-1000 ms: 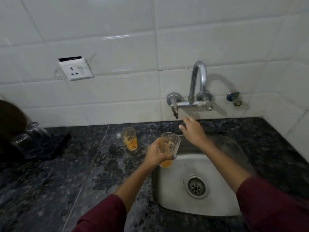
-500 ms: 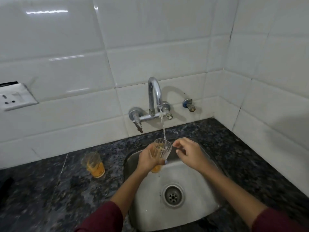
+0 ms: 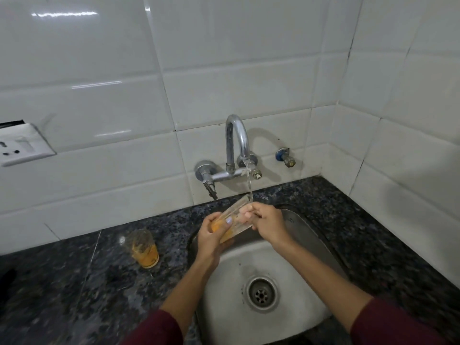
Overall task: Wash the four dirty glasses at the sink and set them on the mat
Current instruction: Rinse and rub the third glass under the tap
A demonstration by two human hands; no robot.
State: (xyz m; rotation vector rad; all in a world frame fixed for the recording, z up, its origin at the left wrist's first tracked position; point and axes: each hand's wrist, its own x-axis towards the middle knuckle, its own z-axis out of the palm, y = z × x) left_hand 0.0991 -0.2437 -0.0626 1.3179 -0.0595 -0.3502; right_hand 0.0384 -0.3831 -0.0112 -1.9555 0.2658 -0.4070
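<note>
A: Wall socket (image 3: 23,145), far left on the white tile. Status?
B: Unused. Pushed further toward the left edge of view than half a second ago.

A: Second glass (image 3: 144,247), on the granite counter (image 3: 74,295)?
B: Upright, left of the sink, orange residue in the lower part. Untouched, not yet washed.

A: Left hand (image 3: 211,235)?
B: Wrapped round the base end of the held glass (image 3: 232,221), thumb across the side. Firm hold.

A: Held glass, position?
B: Over the back rim of the steel sink (image 3: 308,245), tipped well over, mouth raised toward the stream. Upright half a second ago; now tilted. Orange dregs gathered at the base end.

A: Water stream (image 3: 249,185)?
B: Running from the tap spout (image 3: 236,138), landing at the mouth of the glass. Absent one second ago, flowing since.

A: Right hand (image 3: 267,224)?
B: Off the tap, now at the mouth end of the glass, fingers curled on the rim. Whether fingertips reach inside: cannot tell.

A: Meaning for the task?
B: Probably rinsing of this glass just begun. Mat and remaining glasses not in view.
</note>
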